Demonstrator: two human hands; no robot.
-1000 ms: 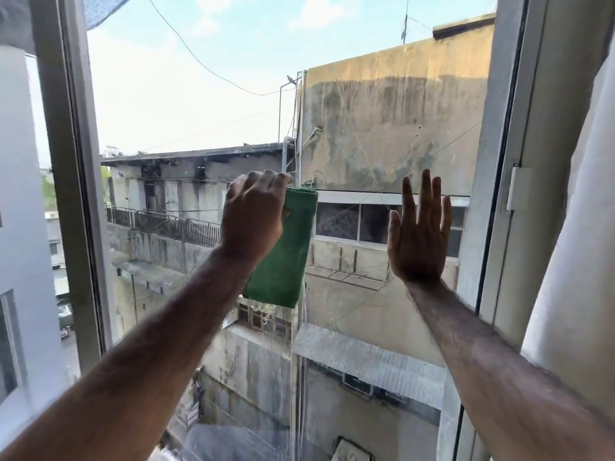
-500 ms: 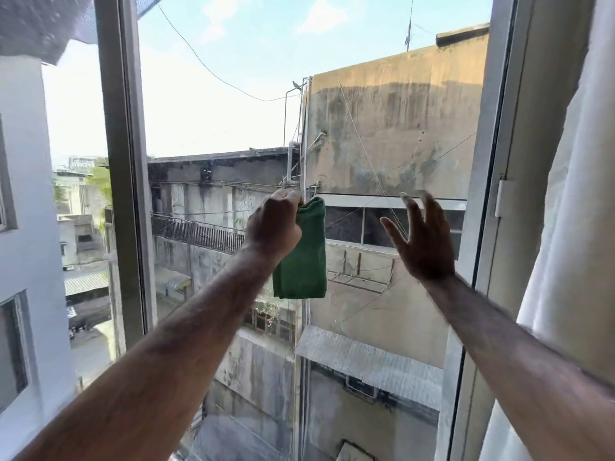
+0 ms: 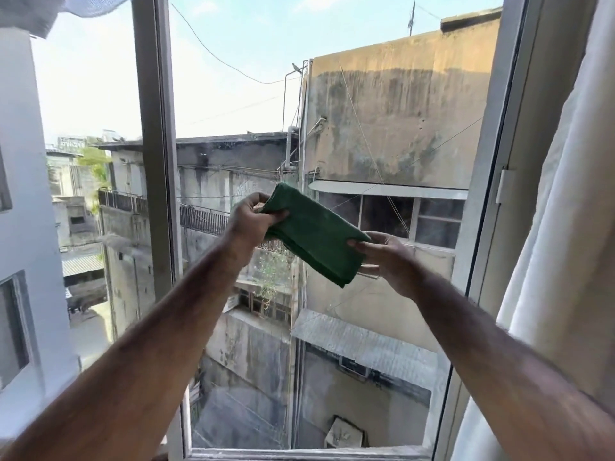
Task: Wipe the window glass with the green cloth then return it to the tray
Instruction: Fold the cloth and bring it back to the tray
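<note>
- Both hands held the folded green cloth (image 3: 316,236) off the glass (image 3: 382,128): left hand (image 3: 251,217) pinching one end, right hand (image 3: 382,257) gripping the other.
- Likely refolding mid-wipe; next, press it to the pane.

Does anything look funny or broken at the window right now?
Nothing looks broken or spilled. The green cloth is folded and held between the left hand and the right hand, in front of the window glass. The glass shows no cracks, only faint streaks. The tray is not in view.
</note>
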